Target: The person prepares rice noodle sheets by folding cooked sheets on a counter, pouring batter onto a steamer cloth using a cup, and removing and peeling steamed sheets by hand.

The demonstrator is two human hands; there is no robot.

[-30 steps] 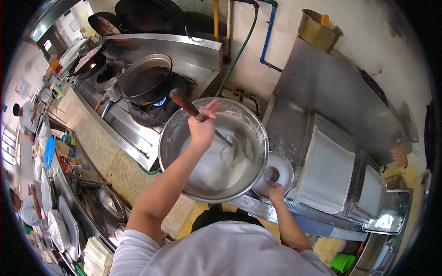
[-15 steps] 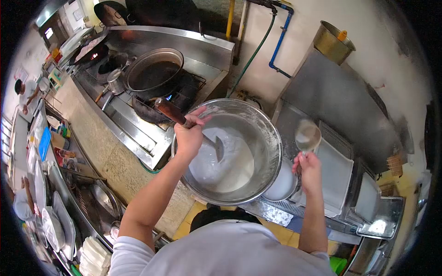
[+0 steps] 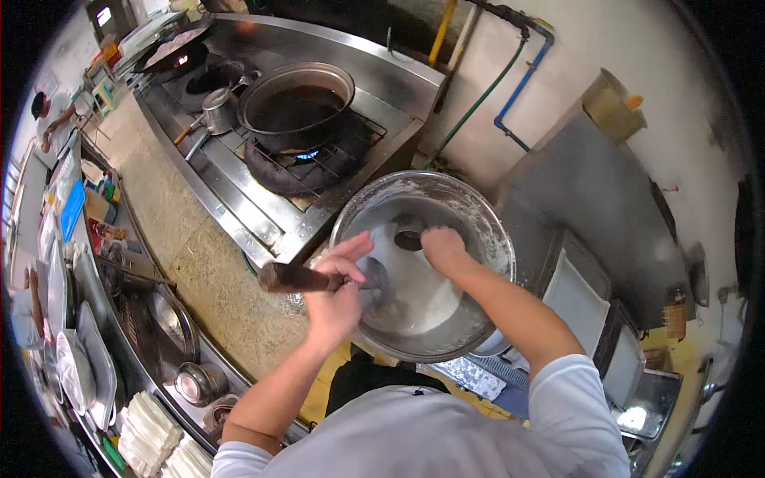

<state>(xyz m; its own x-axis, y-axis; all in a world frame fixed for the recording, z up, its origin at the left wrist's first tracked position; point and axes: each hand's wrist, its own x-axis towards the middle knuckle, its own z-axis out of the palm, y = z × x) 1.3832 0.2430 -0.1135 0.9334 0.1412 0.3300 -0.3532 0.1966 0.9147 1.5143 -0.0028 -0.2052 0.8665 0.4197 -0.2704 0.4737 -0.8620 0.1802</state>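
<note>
A large metal bowl [image 3: 498, 299] holds white, milky liquid [image 3: 422, 299]. My left hand [image 3: 335, 299] is at the bowl's left rim, closed on the wooden handle of a ladle [image 3: 291, 278], some fingers stretched out. The ladle's metal head lies in the liquid, blurred. Inside the bowl my right hand [image 3: 446, 251] grips a small metal scoop [image 3: 409, 232], its cup low at the liquid near the far wall. Whether the cup has liquid in it, I cannot tell. Part of a smaller bowl [image 3: 492, 344] shows beneath the large bowl's right edge.
A wide pot [image 3: 259, 107] of dark liquid stands over a lit burner [image 3: 306, 155] at upper left, beside a small metal pot [image 3: 219, 111]. White-lined trays [image 3: 578, 299] are at right. A counter with dishes runs along the left, where another person [image 3: 56, 119] stands.
My right hand has brought the scoop leftward from beside the trays into the large bowl. The ladle's handle has tilted lower, toward the left. The whole view has shifted.
</note>
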